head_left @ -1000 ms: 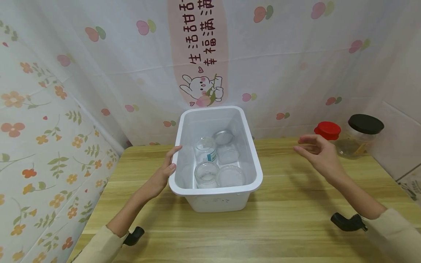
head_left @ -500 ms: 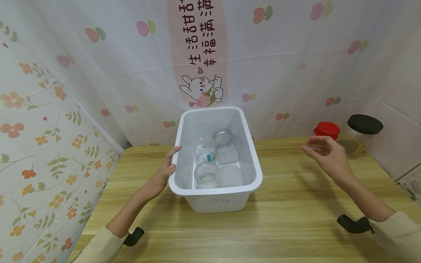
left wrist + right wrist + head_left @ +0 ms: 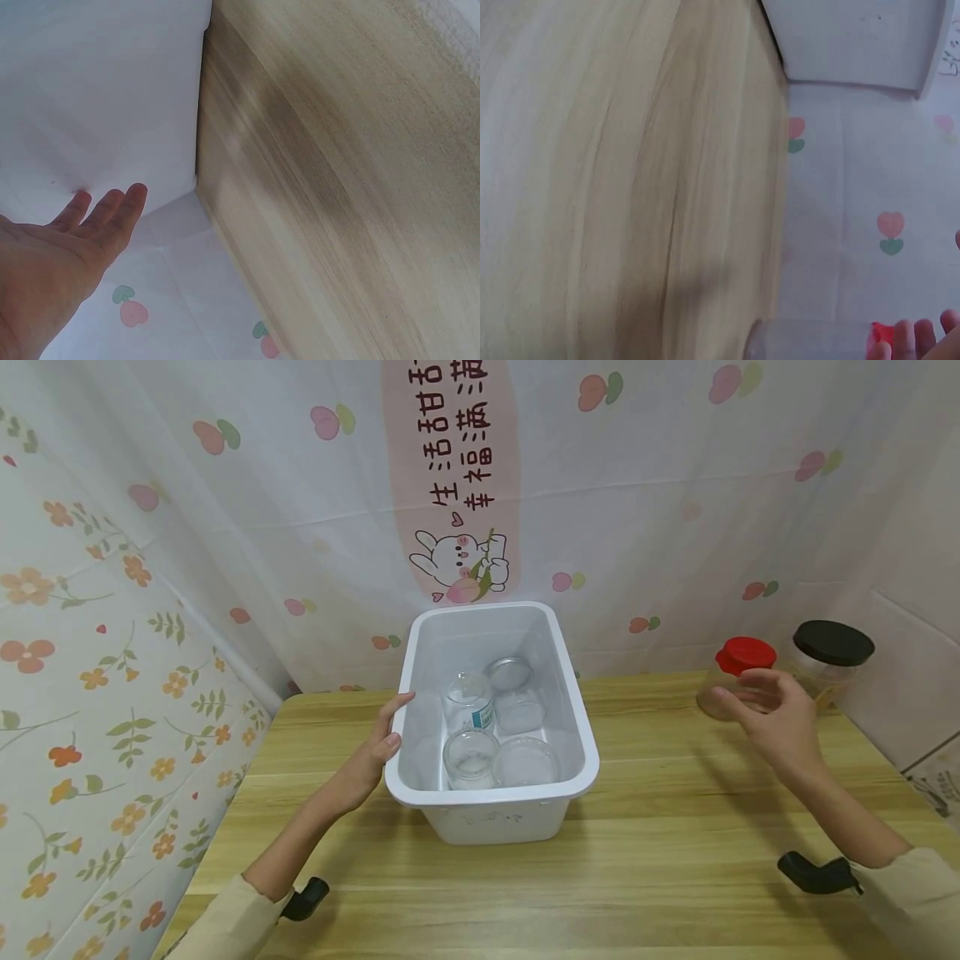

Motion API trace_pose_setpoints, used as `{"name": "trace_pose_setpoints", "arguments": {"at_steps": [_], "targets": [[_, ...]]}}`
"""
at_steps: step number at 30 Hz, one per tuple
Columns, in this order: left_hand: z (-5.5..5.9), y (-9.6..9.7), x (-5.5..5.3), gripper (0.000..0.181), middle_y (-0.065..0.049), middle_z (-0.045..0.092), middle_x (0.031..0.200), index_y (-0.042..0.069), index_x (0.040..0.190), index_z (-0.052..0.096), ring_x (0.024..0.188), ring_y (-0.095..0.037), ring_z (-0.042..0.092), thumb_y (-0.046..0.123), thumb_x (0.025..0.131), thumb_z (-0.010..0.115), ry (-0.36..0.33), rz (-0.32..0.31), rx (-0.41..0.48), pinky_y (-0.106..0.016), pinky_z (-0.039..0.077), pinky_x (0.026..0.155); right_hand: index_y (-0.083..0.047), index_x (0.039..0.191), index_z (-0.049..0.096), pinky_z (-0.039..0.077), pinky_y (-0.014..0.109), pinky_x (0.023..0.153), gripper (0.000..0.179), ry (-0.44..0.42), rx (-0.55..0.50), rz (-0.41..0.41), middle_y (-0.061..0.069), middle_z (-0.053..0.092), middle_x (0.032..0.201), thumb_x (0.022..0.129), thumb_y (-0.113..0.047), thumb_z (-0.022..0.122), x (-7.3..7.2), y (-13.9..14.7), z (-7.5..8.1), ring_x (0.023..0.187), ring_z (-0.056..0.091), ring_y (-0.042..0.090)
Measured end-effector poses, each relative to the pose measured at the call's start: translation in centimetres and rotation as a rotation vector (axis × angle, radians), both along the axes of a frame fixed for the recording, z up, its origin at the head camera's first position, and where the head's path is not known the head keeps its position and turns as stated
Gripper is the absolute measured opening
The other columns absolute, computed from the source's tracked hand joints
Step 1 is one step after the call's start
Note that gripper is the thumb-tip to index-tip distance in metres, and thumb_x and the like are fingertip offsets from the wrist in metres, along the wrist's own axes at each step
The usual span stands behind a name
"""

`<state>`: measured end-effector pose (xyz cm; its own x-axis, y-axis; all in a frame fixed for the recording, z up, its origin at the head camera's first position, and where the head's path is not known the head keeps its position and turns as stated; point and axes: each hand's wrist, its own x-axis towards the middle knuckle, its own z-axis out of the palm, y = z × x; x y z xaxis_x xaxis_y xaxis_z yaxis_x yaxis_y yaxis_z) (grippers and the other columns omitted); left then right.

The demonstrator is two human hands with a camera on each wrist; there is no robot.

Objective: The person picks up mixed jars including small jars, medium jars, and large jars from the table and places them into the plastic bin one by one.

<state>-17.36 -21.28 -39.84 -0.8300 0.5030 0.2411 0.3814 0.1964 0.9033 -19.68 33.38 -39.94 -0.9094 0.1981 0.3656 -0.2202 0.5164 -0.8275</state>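
A white plastic tub (image 3: pixel 487 817) stands mid-table with several clear glass or plastic jars inside; one jar (image 3: pixel 468 693) bears a teal label. My left hand (image 3: pixel 369 764) rests at the tub's left rim, thumb and a fingertip at the edge; in the left wrist view its extended fingers (image 3: pixel 112 217) lie against the outer wall. At the right, my right hand (image 3: pixel 787 727), fingers loosely bent with a gap to the thumb, hovers in front of a clear jar with a red lid (image 3: pixel 750 653). In the right wrist view the fingertips (image 3: pixel 904 337) overlap that red lid.
A larger clear jar with a black lid (image 3: pixel 832 643) stands right of the red-lidded one, near the right wall. A patterned curtain (image 3: pixel 637 543) hangs along the back of the wooden table (image 3: pixel 637 877), another at the left.
My right hand has moved right over the table, from left of the red-lidded jar to in front of it, uncovering the jar's left side. The left hand and tub have stayed put.
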Motion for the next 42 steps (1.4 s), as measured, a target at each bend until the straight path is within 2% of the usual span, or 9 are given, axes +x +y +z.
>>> {"name": "trace_pose_setpoints", "arguments": {"at_steps": [2, 6, 9, 13, 18, 24, 27, 36, 42], "targets": [[0.0, 0.0, 0.0, 0.059, -0.029, 0.011, 0.155, 0.022, 0.159, 0.01, 0.127, -0.055, 0.029, 0.038, 0.106, 0.029, -0.001, 0.002, 0.0, -0.069, 0.035, 0.095, 0.004, 0.133, 0.049, 0.042, 0.007, 0.08, 0.055, -0.004, -0.002, -0.022, -0.002, 0.055, 0.121, 0.093, -0.023, 0.076, 0.0, 0.2, 0.0, 0.104, 0.054, 0.009], [-0.1, 0.0, 0.0, 0.059, -0.03, 0.012, 0.154, 0.022, 0.159, 0.01, 0.126, -0.055, 0.03, 0.039, 0.106, 0.029, -0.008, 0.001, 0.01, -0.068, 0.035, 0.095, 0.001, 0.136, 0.048, 0.04, 0.01, 0.083, 0.058, -0.008, -0.003, -0.071, 0.005, 0.052, 0.127, 0.093, -0.024, 0.076, -0.2, 0.5, -0.2, 0.106, 0.049, 0.008], [-0.1, 0.0, -0.1, 0.06, -0.03, 0.012, 0.154, 0.022, 0.159, 0.01, 0.126, -0.055, 0.03, 0.041, 0.106, 0.029, -0.01, -0.002, 0.014, -0.068, 0.035, 0.095, -0.003, 0.14, 0.047, 0.04, 0.011, 0.084, 0.061, -0.013, -0.011, -0.099, 0.003, 0.05, 0.128, 0.092, -0.025, 0.077, -0.4, 0.8, -0.4, 0.106, 0.048, 0.006], [0.0, 0.0, -0.1, 0.059, -0.03, 0.012, 0.153, 0.022, 0.159, 0.01, 0.126, -0.055, 0.03, 0.041, 0.106, 0.03, -0.007, -0.004, 0.013, -0.068, 0.034, 0.095, -0.004, 0.145, 0.042, 0.038, 0.011, 0.085, 0.068, -0.019, -0.015, -0.128, 0.003, 0.047, 0.13, 0.091, -0.025, 0.078, -0.6, 1.0, -0.7, 0.113, 0.046, 0.015], [0.0, 0.0, -0.1, 0.059, -0.03, 0.012, 0.154, 0.022, 0.159, 0.01, 0.126, -0.055, 0.03, 0.04, 0.106, 0.029, -0.002, -0.005, 0.011, -0.069, 0.035, 0.095, -0.004, 0.151, 0.034, 0.033, 0.021, 0.098, 0.079, -0.047, 0.001, -0.157, 0.016, 0.04, 0.142, 0.09, -0.028, 0.078, -0.7, 1.1, -0.7, 0.126, 0.036, 0.029], [0.0, 0.0, -0.1, 0.059, -0.03, 0.013, 0.153, 0.022, 0.158, 0.01, 0.126, -0.054, 0.031, 0.039, 0.106, 0.03, -0.001, -0.005, 0.01, -0.066, 0.036, 0.095, -0.005, 0.158, 0.018, 0.027, 0.039, 0.113, 0.093, -0.121, 0.0, -0.142, 0.022, 0.028, 0.156, 0.091, -0.033, 0.077, -0.7, 1.2, -0.6, 0.14, 0.026, 0.039], [0.0, 0.0, -0.1, 0.059, -0.031, 0.013, 0.153, 0.021, 0.158, 0.01, 0.126, -0.054, 0.03, 0.039, 0.106, 0.03, -0.002, -0.002, 0.011, -0.066, 0.035, 0.096, -0.007, 0.16, 0.013, 0.023, 0.048, 0.115, 0.097, -0.146, -0.009, -0.128, 0.022, 0.022, 0.16, 0.091, -0.035, 0.076, -0.8, 1.3, -0.7, 0.144, 0.022, 0.041], [0.2, 0.0, 0.0, 0.058, -0.029, 0.013, 0.153, 0.021, 0.158, 0.01, 0.126, -0.051, 0.032, 0.039, 0.106, 0.03, 0.004, -0.003, 0.003, -0.062, 0.038, 0.096, -0.007, 0.162, 0.007, 0.019, 0.058, 0.114, 0.102, -0.153, -0.024, -0.1, 0.02, 0.014, 0.164, 0.092, -0.035, 0.075, -1.4, 1.5, -1.0, 0.147, 0.016, 0.042], [0.2, 0.1, 0.0, 0.058, -0.028, 0.015, 0.152, 0.021, 0.158, 0.011, 0.125, -0.045, 0.034, 0.039, 0.106, 0.03, 0.001, 0.0, 0.002, -0.059, 0.04, 0.095, -0.006, 0.162, 0.007, 0.015, 0.057, 0.115, 0.105, -0.156, -0.02, -0.114, 0.02, 0.013, 0.165, 0.09, -0.037, 0.077, -1.9, 1.5, -1.1, 0.149, 0.014, 0.039]]}}
